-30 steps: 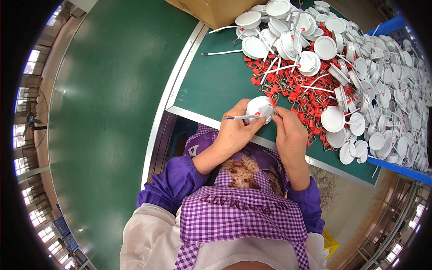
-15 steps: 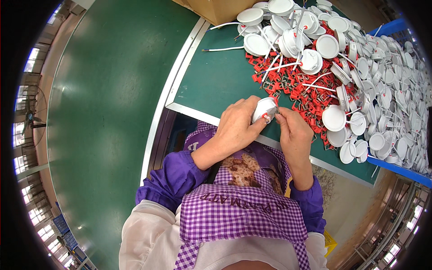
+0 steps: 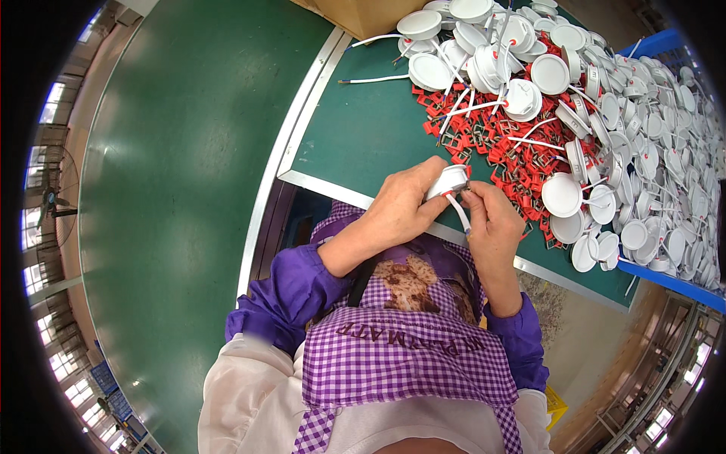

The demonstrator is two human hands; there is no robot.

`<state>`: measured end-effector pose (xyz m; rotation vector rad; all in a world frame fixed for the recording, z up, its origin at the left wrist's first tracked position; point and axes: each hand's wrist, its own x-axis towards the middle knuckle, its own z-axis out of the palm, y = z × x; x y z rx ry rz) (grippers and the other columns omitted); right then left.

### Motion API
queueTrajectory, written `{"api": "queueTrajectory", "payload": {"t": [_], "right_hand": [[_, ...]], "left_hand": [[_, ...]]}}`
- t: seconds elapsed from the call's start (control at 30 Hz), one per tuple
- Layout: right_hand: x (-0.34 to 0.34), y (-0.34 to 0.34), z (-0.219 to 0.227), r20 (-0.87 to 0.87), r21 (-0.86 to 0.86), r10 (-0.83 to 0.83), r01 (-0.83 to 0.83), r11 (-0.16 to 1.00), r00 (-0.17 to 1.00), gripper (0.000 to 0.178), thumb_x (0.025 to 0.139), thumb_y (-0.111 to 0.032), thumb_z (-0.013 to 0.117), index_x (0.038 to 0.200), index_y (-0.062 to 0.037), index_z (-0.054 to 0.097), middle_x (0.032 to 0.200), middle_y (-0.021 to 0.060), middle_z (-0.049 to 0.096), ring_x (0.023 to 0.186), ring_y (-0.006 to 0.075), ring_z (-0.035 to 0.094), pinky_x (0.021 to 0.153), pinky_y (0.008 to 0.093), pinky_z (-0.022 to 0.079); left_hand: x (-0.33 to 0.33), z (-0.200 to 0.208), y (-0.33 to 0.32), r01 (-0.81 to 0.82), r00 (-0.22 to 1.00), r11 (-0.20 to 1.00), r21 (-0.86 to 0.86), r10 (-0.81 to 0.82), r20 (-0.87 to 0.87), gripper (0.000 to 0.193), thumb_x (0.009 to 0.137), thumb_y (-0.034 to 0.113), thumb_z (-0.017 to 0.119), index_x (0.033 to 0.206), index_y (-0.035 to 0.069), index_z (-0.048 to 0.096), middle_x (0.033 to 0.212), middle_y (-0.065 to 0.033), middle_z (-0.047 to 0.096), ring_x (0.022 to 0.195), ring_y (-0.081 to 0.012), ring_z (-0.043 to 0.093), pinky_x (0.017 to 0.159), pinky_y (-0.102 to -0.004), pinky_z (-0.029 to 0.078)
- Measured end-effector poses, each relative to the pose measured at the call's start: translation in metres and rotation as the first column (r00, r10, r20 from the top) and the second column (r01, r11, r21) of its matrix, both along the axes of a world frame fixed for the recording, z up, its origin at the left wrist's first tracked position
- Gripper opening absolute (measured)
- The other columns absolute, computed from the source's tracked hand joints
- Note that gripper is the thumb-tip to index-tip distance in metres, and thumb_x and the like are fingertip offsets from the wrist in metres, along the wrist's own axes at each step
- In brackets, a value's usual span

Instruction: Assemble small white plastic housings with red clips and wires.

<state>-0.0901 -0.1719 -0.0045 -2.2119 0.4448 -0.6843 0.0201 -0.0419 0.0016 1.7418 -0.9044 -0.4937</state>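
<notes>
Left hand (image 3: 404,208) is wrapped around a small round white lamp housing (image 3: 446,181), fingers closed over its rim, holding it just above the near edge of the green table (image 3: 355,136). Right hand (image 3: 488,216) is pinched shut at the housing's right side on something small, likely a clip, too hidden to tell. A thin white lead (image 3: 459,216) hangs down between the hands. The housing looks light, rigid plastic and smooth, so probably slippery; best held by the rim, not the limp wire. Red spring clips (image 3: 522,155) and a heap of white housings (image 3: 643,121) lie far right.
</notes>
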Motion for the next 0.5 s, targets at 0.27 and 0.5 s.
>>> {"api": "queueTrajectory", "payload": {"t": [0.27, 0.5], "right_hand": [[-0.002, 0.009, -0.002, -0.030, 0.094, -0.023, 0.026, 0.995, 0.999, 0.010, 0.083, 0.000, 0.066, 0.092, 0.0002, 0.062, 0.083, 0.0139, 0.063, 0.071, 0.0265, 0.063, 0.063, 0.0330, 0.049], [-0.008, 0.003, -0.008, 0.006, 0.025, 0.043, -0.043, 0.999, 0.999, 0.012, 0.082, 0.000, 0.068, 0.091, 0.0002, 0.061, 0.084, 0.0142, 0.062, 0.074, 0.0262, 0.063, 0.065, 0.0328, 0.049]], "left_hand": [[0.002, -0.006, 0.004, 0.063, 0.998, 0.998, 0.004, -0.063, -0.001, 0.021, 0.085, 0.006, 0.063, 0.105, 0.004, 0.055, 0.079, -0.0121, 0.060, 0.069, -0.0216, 0.060, 0.061, -0.0338, 0.046], [0.007, -0.001, 0.011, 0.154, 0.986, 0.986, 0.059, -0.150, -0.067, 0.021, 0.086, 0.003, 0.062, 0.106, 0.004, 0.056, 0.081, -0.0087, 0.061, 0.074, -0.0150, 0.061, 0.064, -0.0315, 0.047]]}}
